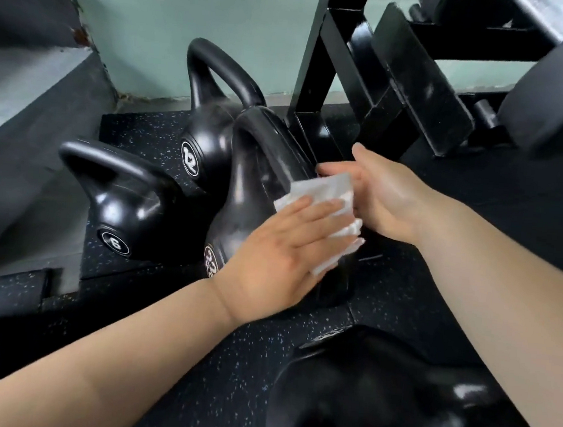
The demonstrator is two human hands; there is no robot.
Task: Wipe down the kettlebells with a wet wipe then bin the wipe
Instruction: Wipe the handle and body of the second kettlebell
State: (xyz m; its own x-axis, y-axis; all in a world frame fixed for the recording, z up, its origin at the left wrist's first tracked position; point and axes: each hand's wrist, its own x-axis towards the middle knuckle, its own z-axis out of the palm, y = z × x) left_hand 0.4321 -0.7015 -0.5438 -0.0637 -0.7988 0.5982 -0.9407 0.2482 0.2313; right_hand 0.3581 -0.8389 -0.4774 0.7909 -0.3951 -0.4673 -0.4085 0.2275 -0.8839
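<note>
You are pressing your left hand (279, 257) flat, fingers straight and close together, onto a white wet wipe (322, 193). The wipe is lying against the right side of the kettlebell marked 22 (251, 190). Your right hand (380, 194) is reaching in from the far side with the thumb raised. Its fingers are stretched out rather than curled, resting along the wipe's upper edge by the bell's handle.

The 22 bell is standing on black rubber flooring (225, 378) flecked with pale speckles, with seams showing between its tiles. Just behind it is sitting the kettlebell marked 12 (205, 131), and to the left, a little apart, a smaller kettlebell (127, 206) whose label is showing a 6. A dark, blurred rounded weight (376, 402) is filling the near right corner.

A pale green wall (154, 15) is running behind the bells, scuffed along its base. A grey ledge (28, 96) is rising at the left. A black steel rack (328, 47) is standing right of the bells, carrying dumbbells (557, 84).
</note>
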